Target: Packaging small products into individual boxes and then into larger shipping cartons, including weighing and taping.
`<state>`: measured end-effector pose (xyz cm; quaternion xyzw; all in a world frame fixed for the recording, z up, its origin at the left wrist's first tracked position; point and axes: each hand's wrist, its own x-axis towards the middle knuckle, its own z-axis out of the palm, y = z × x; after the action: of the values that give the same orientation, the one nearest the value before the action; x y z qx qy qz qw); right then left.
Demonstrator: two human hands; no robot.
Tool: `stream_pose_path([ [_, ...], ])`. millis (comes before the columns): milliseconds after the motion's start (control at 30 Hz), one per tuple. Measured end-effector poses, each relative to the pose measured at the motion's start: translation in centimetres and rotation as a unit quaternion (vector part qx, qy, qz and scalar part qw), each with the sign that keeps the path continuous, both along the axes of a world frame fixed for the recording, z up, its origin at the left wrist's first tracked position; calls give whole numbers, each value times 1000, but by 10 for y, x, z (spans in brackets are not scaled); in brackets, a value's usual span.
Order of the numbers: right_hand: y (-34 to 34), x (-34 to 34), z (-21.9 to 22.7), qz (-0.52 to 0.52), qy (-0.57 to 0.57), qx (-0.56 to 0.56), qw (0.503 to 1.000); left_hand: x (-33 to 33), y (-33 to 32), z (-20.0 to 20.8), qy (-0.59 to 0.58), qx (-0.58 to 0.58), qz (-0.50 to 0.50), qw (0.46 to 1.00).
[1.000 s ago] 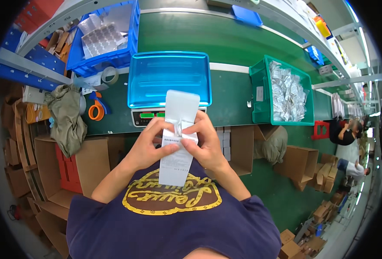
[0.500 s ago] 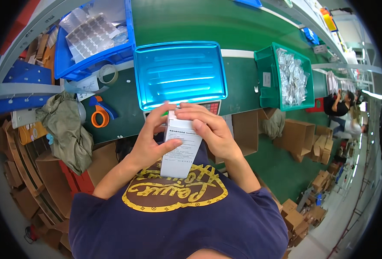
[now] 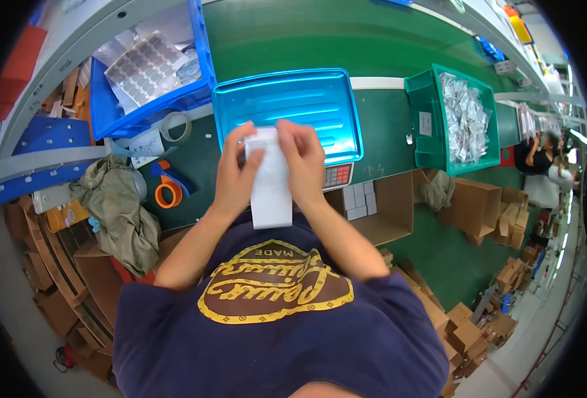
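Between my two hands is a narrow white carton (image 3: 271,189) with printing on its face, held in front of my chest. My left hand (image 3: 236,174) grips its left side near the far end, thumb on the printed face. On the opposite side my right hand (image 3: 304,161) has its fingers curled against the carton's far right edge; the fingertips are slightly blurred. Just beyond the carton lies a scale with a shiny blue tray (image 3: 293,109), its far end overlapping the tray in view. Part of the scale's red keypad (image 3: 337,176) shows beside my right wrist.
A blue bin (image 3: 204,86) with sheets and plastic bags stands at the left. Near it lie a tape roll (image 3: 175,126) and an orange-handled tool (image 3: 168,194). A green bin (image 3: 433,142) of silvery packets sits right. Below the bench, an open cardboard box (image 3: 394,205) holds small white boxes. Other people are far right.
Both hands have moved the carton away from my chest, toward the blue tray. My right hand has shifted from across the carton's top end to its right side.
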<state>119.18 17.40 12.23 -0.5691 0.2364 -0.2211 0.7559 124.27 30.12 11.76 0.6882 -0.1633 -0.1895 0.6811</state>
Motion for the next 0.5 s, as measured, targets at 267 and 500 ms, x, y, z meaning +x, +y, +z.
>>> stream_pose_path([
  [267,-34,120,-88,8,30,-202,979,84,-47,-45,-232,241,134,933],
  [500,-171,-11,-24,-23,-9,-215,976,29,-39,-40,-413,451,-9,791],
])
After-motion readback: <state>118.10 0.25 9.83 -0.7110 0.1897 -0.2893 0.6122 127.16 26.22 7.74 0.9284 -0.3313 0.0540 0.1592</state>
